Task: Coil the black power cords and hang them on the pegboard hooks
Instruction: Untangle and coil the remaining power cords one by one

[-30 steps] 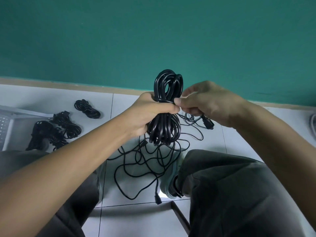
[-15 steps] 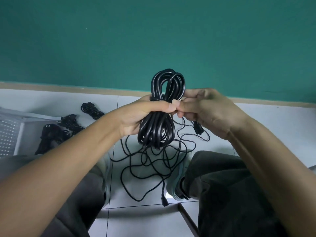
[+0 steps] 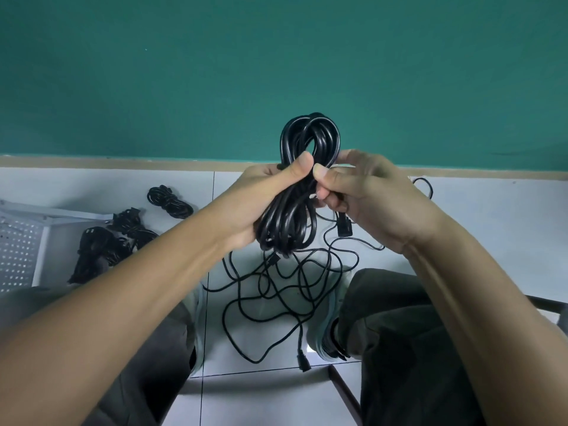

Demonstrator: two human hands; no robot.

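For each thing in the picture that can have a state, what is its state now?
Held cord: coiled, gripped at its middle by both hands.
Left hand: wrapped round the coil.
Right hand: pinching the cord's tail beside the coil.
Floor cords: loose and tangled, not coiled.
Small coil: bundled, lying on the floor.
Pegboard: lying flat, no cord hanging on it.

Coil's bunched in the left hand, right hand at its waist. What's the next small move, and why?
Probably wrap the free tail around the coil's waist. The left hand grips the coiled power cord mid-bundle, the right hand pinches a strand beside it, and the plug end dangles loose below, so the bundle isn't secured yet.
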